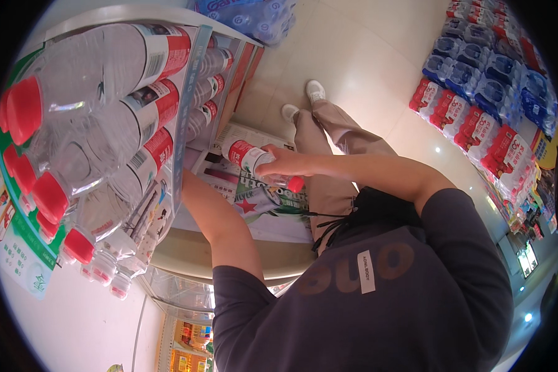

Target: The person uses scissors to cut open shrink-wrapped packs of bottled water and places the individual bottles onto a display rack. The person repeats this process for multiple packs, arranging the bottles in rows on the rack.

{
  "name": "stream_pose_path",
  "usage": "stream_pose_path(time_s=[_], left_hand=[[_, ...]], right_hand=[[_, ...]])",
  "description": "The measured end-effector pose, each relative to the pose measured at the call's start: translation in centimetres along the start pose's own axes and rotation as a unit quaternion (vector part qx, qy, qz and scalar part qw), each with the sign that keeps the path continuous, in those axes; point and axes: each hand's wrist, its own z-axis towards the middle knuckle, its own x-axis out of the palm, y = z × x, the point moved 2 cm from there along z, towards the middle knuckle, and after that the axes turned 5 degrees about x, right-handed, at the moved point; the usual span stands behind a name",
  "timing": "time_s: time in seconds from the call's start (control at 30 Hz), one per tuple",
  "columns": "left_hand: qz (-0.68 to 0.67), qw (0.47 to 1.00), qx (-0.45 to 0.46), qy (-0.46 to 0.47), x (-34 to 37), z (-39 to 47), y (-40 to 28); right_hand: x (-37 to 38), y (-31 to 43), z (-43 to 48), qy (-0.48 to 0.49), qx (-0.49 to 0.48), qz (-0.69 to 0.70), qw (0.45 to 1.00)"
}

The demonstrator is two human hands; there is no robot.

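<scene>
My right hand (286,160) is wrapped around a clear plastic water bottle (243,154) with a red-and-white label. The bottle lies tilted, its red cap (295,184) towards my body. My left forearm (209,204) reaches into the shelf unit past the edge of a blue-grey shelf strip (188,102); the hand itself is hidden there. Large clear bottles (88,125) with red caps stand in rows on the shelf at left. Smaller bottles (207,88) with similar labels show on a level behind the strip. Below the held bottle is a printed advertising panel (265,204).
Stacked shrink-wrapped packs of red-labelled bottles (474,130) and blue packs (493,79) stand across the tiled floor (348,51) at right. Another blue bottle pack (255,18) sits beyond the shelf. The shelf's curved beige edge (242,255) runs before my torso.
</scene>
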Motion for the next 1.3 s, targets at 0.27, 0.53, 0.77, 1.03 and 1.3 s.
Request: stream_pose_path(time_s=[0.27,0.53,0.77,1.03,1.3], left_hand=[[-0.003,1.000,0.011,-0.001,0.2,-1.4,0.1],[0.007,1.000,0.024,-0.004,0.2,-3.4,-0.4],[0.018,0.999,0.051,-0.002,0.4,-5.3,-2.3],[0.050,0.995,0.084,-0.001,2.6,-10.8,-8.4],[0.213,0.950,0.224,0.040,5.0,-14.8,-8.7]], right_hand=[[1.6,0.6,0.7,-0.014,0.009,-0.020,1.000],[3.9,2.0,4.8,0.008,0.001,-0.016,1.000],[7.5,4.5,9.7,-0.076,0.026,0.100,0.992],[9.6,8.3,10.5,0.028,0.053,0.157,0.986],[7.0,7.5,7.8,-0.182,-0.127,-0.224,0.949]])
